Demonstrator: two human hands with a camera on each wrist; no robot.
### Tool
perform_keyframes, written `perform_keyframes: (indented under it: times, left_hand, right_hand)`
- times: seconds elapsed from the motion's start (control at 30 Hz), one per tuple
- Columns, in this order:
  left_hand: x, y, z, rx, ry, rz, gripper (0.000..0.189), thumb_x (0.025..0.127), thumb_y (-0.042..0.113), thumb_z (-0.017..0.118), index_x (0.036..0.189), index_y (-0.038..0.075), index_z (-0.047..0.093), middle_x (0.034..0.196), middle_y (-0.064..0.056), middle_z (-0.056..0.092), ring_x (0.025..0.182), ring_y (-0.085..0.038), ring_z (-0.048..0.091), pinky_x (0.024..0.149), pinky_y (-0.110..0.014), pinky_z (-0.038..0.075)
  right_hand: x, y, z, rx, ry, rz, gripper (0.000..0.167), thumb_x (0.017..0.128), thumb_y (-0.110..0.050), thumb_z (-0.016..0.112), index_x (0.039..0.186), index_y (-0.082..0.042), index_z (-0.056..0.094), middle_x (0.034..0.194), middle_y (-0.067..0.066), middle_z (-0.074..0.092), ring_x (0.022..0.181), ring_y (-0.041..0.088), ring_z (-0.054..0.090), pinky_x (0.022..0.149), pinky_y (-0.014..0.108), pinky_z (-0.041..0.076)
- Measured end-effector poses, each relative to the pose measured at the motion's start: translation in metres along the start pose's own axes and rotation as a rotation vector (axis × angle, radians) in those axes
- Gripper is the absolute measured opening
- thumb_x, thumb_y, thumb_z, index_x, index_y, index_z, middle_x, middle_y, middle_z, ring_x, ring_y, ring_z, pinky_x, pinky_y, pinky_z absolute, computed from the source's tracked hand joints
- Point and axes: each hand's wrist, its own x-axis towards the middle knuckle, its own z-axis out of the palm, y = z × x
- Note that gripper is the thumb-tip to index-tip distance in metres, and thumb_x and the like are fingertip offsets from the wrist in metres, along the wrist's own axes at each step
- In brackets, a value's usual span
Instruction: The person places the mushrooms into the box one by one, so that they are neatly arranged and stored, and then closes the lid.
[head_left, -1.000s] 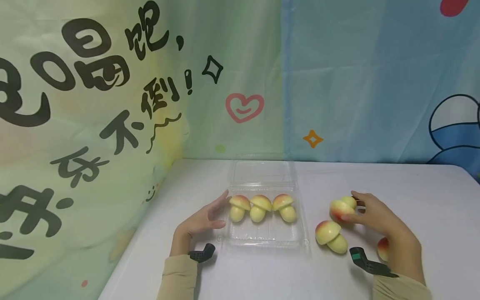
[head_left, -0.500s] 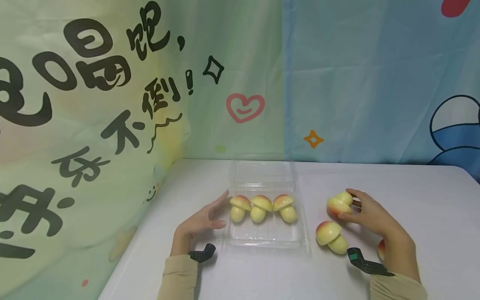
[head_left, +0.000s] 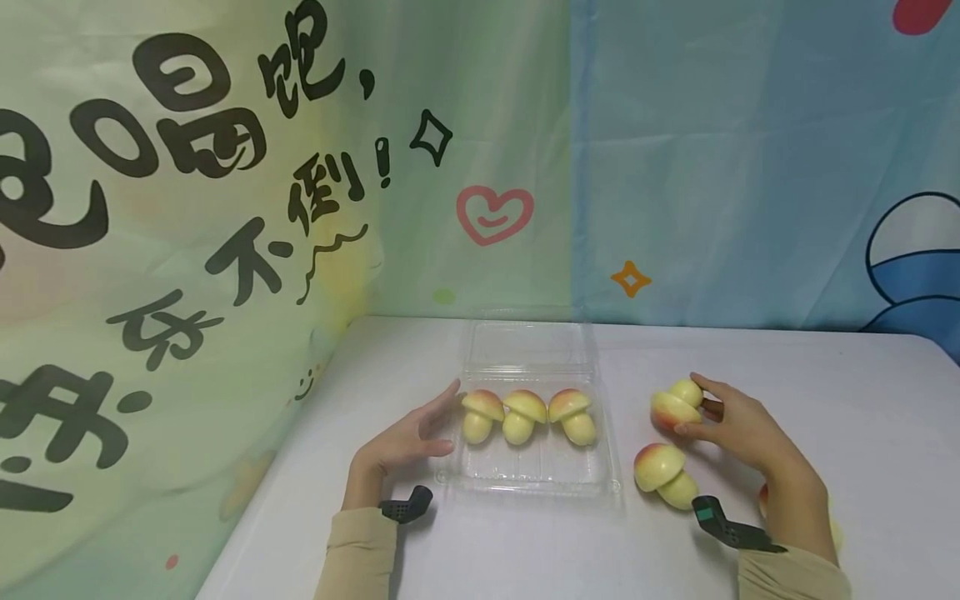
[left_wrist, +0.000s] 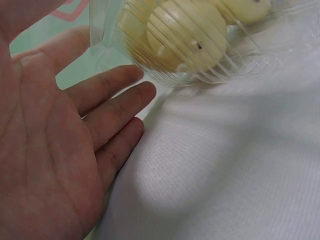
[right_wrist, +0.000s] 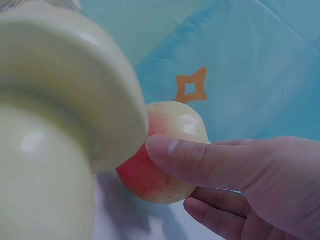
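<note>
My right hand (head_left: 742, 429) pinches a yellow toy mushroom (head_left: 669, 408) with a red-tinged cap, thumb on the cap and fingers behind. In the right wrist view, the thumb lies across the held mushroom's red cap (right_wrist: 137, 180). Another toy mushroom (head_left: 662, 473) lies on the table just below it and looms large in the right wrist view. A clear plastic clamshell box (head_left: 525, 473) stands lid up in the middle, with three similar mushrooms (head_left: 522, 417) in a row inside. My left hand (head_left: 408, 437) is spread beside the box's left side, fingertips close to its ribbed wall (left_wrist: 190, 75).
One more mushroom (head_left: 763, 502) is mostly hidden behind my right forearm. The white table (head_left: 525, 550) ends at the back against a printed cloth backdrop (head_left: 720, 167). Another printed cloth (head_left: 165, 400) hangs along the left side.
My right hand has shifted a little left and towards the back with the mushroom in its fingers. My left hand, the box and its mushrooms have stayed in place.
</note>
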Motion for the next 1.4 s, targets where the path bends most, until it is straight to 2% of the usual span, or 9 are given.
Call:
perform_keyframes:
  times: [0.2, 0.43, 0.63, 0.9, 1.1, 1.33, 1.4]
  left_hand:
    - [0.002, 0.0, -0.001, -0.013, -0.027, -0.012, 0.102, 0.079, 0.026, 0.076, 0.154, 0.016, 0.009, 0.161, -0.004, 0.006, 0.148, -0.018, 0.006, 0.12, -0.044, 0.01]
    - [-0.001, 0.001, 0.0, -0.011, 0.0, 0.006, 0.096, 0.081, 0.023, 0.075, 0.153, 0.026, 0.011, 0.16, 0.007, 0.009, 0.147, -0.012, 0.007, 0.121, -0.041, 0.01]
    - [-0.002, 0.002, 0.001, -0.007, 0.006, 0.017, 0.093, 0.082, 0.023, 0.074, 0.152, 0.03, 0.014, 0.161, 0.005, 0.01, 0.147, -0.011, 0.009, 0.121, -0.041, 0.011]
    - [-0.002, 0.003, 0.001, 0.008, 0.016, 0.001, 0.093, 0.081, 0.021, 0.074, 0.152, 0.031, 0.014, 0.16, 0.009, 0.012, 0.147, -0.01, 0.01, 0.121, -0.04, 0.012]
    - [-0.001, 0.001, 0.0, 0.007, 0.006, 0.001, 0.097, 0.08, 0.023, 0.075, 0.153, 0.025, 0.011, 0.161, 0.004, 0.009, 0.148, -0.013, 0.007, 0.121, -0.041, 0.01]
    - [-0.006, 0.022, 0.0, -0.014, -0.013, -0.024, 0.098, 0.08, 0.025, 0.075, 0.153, 0.016, 0.011, 0.161, -0.002, 0.008, 0.148, -0.017, 0.007, 0.12, -0.042, 0.011]
    - [-0.006, 0.02, 0.001, -0.009, -0.002, -0.024, 0.097, 0.08, 0.024, 0.075, 0.154, 0.018, 0.012, 0.161, 0.001, 0.009, 0.148, -0.017, 0.008, 0.12, -0.043, 0.011]
  right_hand:
    - [-0.002, -0.004, -0.005, -0.012, 0.036, -0.027, 0.105, 0.077, -0.053, 0.071, 0.149, 0.002, 0.019, 0.146, 0.035, 0.029, 0.127, 0.049, 0.042, 0.101, 0.062, 0.035]
    - [-0.007, -0.014, -0.011, 0.02, 0.057, -0.039, 0.106, 0.077, -0.055, 0.071, 0.151, -0.002, 0.016, 0.15, 0.032, 0.026, 0.128, 0.048, 0.042, 0.101, 0.061, 0.037]
    - [-0.009, -0.025, -0.014, 0.027, 0.078, -0.058, 0.106, 0.076, -0.057, 0.07, 0.152, -0.008, 0.016, 0.151, 0.029, 0.025, 0.128, 0.046, 0.043, 0.102, 0.058, 0.038]
    - [-0.01, -0.044, -0.015, 0.04, 0.094, -0.135, 0.101, 0.077, -0.054, 0.071, 0.152, -0.009, 0.021, 0.152, 0.022, 0.03, 0.127, 0.042, 0.047, 0.099, 0.046, 0.042]
    - [-0.009, -0.055, -0.009, 0.047, 0.086, -0.169, 0.098, 0.077, -0.052, 0.072, 0.151, -0.009, 0.024, 0.152, 0.019, 0.033, 0.126, 0.039, 0.049, 0.099, 0.044, 0.044]
    - [-0.008, -0.067, -0.003, 0.067, 0.08, -0.216, 0.095, 0.075, -0.049, 0.074, 0.149, -0.011, 0.029, 0.149, 0.019, 0.038, 0.123, 0.037, 0.053, 0.098, 0.044, 0.045]
    - [-0.008, -0.07, -0.002, 0.071, 0.075, -0.225, 0.094, 0.075, -0.048, 0.075, 0.149, -0.012, 0.03, 0.149, 0.018, 0.038, 0.123, 0.037, 0.053, 0.098, 0.044, 0.045]
